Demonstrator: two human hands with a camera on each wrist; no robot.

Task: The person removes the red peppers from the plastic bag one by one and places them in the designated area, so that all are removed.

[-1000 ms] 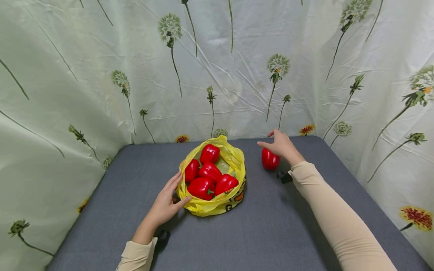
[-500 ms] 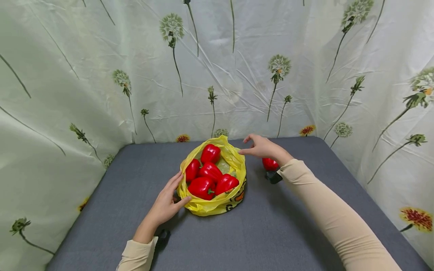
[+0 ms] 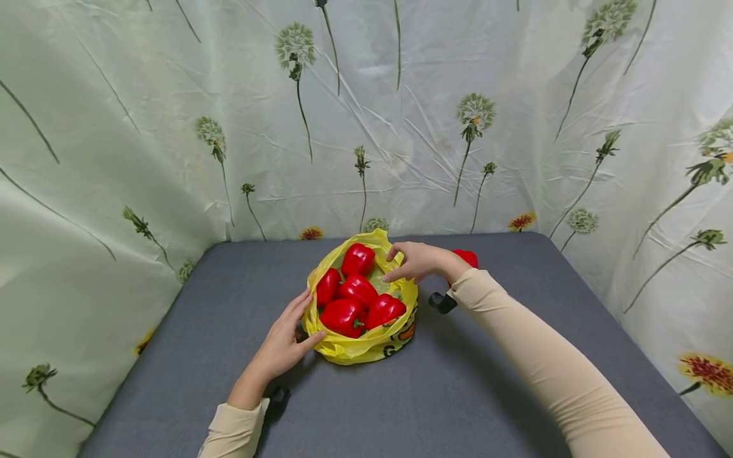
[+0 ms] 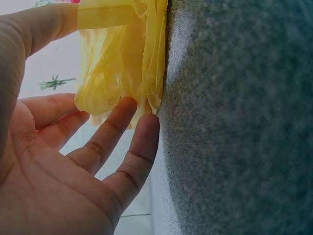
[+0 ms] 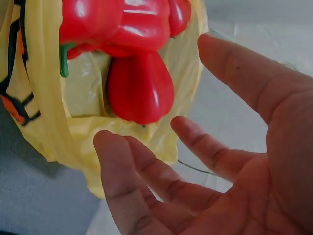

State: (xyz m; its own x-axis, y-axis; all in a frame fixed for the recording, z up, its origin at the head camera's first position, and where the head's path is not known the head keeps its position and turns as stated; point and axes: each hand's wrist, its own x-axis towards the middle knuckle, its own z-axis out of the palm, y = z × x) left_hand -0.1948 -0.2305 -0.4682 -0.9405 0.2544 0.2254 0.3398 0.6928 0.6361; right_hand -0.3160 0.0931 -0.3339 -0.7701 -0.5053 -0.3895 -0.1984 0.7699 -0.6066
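A yellow plastic bag stands with its mouth wide, holding several red bell peppers. My left hand touches the bag's left side with spread fingers; in the left wrist view its fingertips meet the crumpled yellow film. At the bag's right rim, my right hand hovers with thumb and fingers apart and nothing between them. The right wrist view has one pepper just beyond those fingers. Another red pepper lies on the table right of the bag, mostly hidden behind my right wrist.
The dark grey table carries the bag and the loose pepper. A pale curtain printed with dandelions hangs behind and along both sides. A black wrist camera sits under my right wrist.
My right hand has moved left from above the loose pepper to the bag's right rim. The left hand has stayed against the bag.
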